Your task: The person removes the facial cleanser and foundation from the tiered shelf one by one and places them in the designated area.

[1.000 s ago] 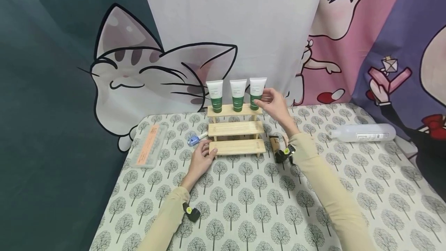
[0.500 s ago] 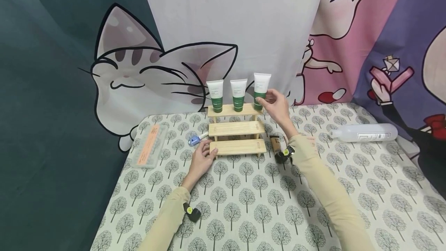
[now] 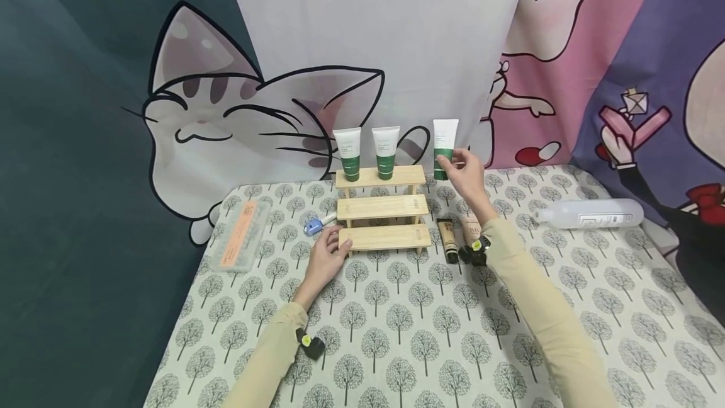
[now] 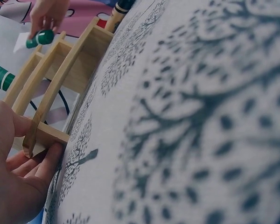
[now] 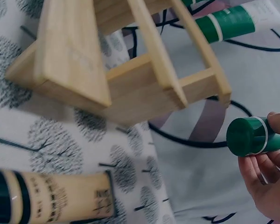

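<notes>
My right hand [image 3: 469, 176] holds a white and green squeeze tube [image 3: 445, 135], cap down, in the air just right of the top shelf of a three-step wooden display stand [image 3: 382, 207]. In the right wrist view the thumb and fingers grip the tube around its green cap [image 5: 242, 136]. My left hand [image 3: 326, 258] pinches the left end of the lowest shelf, thumb above and fingers under it, as the left wrist view shows. Two matching tubes, a left one [image 3: 348, 151] and a middle one [image 3: 386, 151], stand cap down on the top shelf.
Right of the stand lie a beige tube with a black cap [image 3: 449, 239] and a pinkish tube [image 3: 472, 229] partly behind the wrist camera. A clear bottle [image 3: 591, 214] lies farther right. On the left are a small blue item [image 3: 313, 226] and a flat clear case [image 3: 240, 236].
The right hand has lifted the third tube off the top shelf's right end and moved it rightward, past the stand. The left hand has stayed at the lowest shelf.
</notes>
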`<action>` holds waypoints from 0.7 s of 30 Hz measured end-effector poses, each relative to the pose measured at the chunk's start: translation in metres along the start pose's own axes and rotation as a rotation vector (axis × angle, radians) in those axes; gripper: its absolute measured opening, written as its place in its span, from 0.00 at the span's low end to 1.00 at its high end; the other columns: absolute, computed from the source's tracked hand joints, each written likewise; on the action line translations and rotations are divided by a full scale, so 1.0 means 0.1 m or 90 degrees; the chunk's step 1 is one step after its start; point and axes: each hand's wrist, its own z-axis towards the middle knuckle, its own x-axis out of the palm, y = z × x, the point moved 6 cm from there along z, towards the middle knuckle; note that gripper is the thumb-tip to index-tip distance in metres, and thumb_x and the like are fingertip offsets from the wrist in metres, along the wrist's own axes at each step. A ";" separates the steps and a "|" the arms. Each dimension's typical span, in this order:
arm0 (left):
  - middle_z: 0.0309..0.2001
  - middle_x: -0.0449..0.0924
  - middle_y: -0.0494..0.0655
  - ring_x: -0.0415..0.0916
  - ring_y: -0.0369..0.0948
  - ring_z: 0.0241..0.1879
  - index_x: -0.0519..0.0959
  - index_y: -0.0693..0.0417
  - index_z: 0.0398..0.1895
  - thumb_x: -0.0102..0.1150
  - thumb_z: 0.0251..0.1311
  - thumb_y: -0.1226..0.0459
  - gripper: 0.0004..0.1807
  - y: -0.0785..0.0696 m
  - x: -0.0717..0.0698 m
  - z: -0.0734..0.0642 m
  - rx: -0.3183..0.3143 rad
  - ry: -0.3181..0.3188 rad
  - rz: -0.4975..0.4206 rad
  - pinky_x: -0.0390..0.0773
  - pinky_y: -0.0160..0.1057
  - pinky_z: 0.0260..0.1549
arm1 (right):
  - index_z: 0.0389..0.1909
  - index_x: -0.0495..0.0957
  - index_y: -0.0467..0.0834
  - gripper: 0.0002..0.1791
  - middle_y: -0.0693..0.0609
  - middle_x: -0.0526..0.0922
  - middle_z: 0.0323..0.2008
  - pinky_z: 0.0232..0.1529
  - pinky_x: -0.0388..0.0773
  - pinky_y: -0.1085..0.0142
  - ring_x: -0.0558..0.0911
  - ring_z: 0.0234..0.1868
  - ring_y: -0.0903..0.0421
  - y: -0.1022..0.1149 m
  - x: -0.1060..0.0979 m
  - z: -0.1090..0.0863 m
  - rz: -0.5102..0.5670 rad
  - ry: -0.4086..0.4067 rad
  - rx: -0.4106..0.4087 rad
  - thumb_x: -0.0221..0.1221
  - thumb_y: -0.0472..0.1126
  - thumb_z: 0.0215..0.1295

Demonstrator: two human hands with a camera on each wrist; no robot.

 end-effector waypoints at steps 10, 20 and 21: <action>0.60 0.79 0.63 0.81 0.56 0.59 0.69 0.60 0.68 0.63 0.67 0.65 0.27 0.00 0.00 0.00 0.002 0.000 -0.005 0.83 0.46 0.59 | 0.60 0.74 0.32 0.28 0.35 0.79 0.52 0.50 0.84 0.58 0.81 0.50 0.43 -0.32 0.08 -0.05 -0.067 0.022 0.057 0.61 0.50 0.71; 0.60 0.80 0.63 0.81 0.56 0.58 0.69 0.62 0.67 0.63 0.66 0.66 0.27 0.00 0.01 0.00 0.011 -0.003 0.000 0.84 0.45 0.59 | 0.56 0.77 0.30 0.29 0.36 0.82 0.46 0.43 0.80 0.64 0.80 0.43 0.46 -0.60 0.19 -0.08 -0.158 0.066 0.092 0.61 0.52 0.70; 0.59 0.80 0.63 0.81 0.56 0.58 0.69 0.62 0.67 0.63 0.66 0.66 0.27 0.00 0.01 0.00 0.011 -0.003 0.001 0.84 0.45 0.59 | 0.55 0.77 0.30 0.29 0.36 0.82 0.46 0.41 0.79 0.66 0.80 0.43 0.46 -0.62 0.20 -0.09 -0.163 0.072 0.099 0.62 0.52 0.70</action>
